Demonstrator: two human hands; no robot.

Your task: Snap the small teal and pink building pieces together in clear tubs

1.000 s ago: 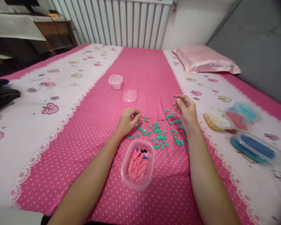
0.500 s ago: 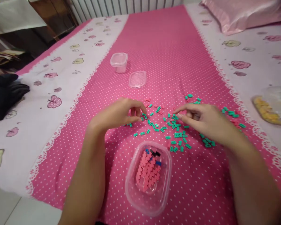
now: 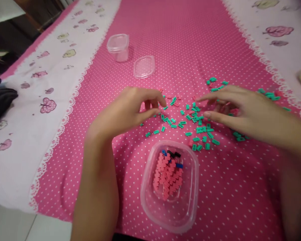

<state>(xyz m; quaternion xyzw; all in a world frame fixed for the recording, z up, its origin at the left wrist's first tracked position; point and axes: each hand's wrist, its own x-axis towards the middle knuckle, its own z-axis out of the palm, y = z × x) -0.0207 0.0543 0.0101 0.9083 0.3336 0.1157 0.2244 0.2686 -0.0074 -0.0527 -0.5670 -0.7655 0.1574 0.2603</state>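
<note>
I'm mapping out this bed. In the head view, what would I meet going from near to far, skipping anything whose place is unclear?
Open plastic container with pink blocks in it → left hand → flat clear lid → lidded plastic tub.

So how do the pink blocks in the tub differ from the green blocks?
The pink blocks sit bunched inside the tub; the green blocks lie spread over the bed. Pink ones look lined up in rows; green ones point every which way. Both are small.
</note>
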